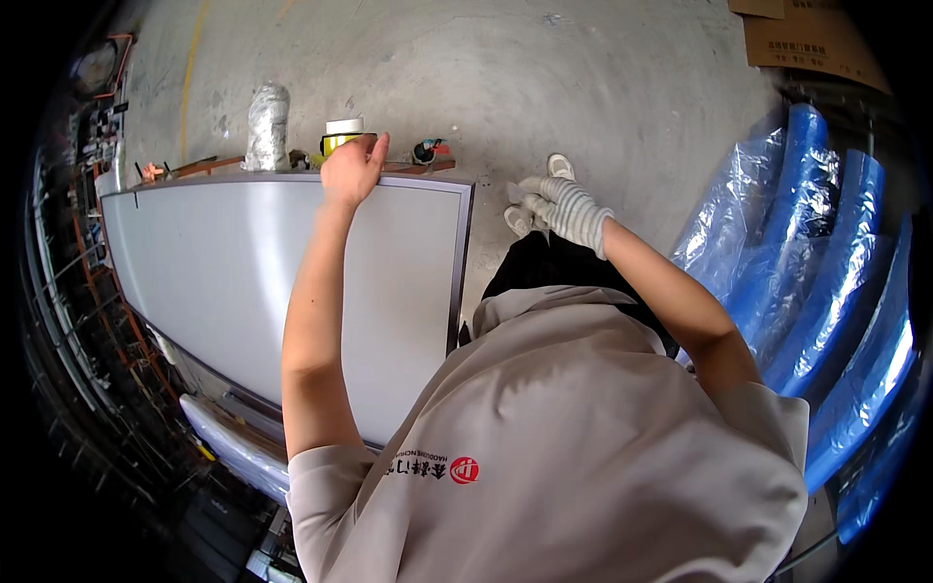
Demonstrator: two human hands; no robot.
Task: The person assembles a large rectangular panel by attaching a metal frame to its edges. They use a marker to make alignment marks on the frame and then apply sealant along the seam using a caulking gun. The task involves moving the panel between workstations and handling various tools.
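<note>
One framed grey panel (233,243) is placed at the person's left, its far edge overlapped by the bare left hand (355,170) beside a white-topped container (344,126), the right hand (556,202) being covered by a striped glove (585,220); whether either hand is spread or pinching cannot be told.

a taupe short-sleeved shirt (583,418) bears a round red emblem (465,471) beside dark lettering (425,468) on its chest, worn with black trousers (544,267) and pale shoes (560,166), while a knitted glove (581,216) striped white and grey covers the right hand (564,207) to the wrist.
</note>
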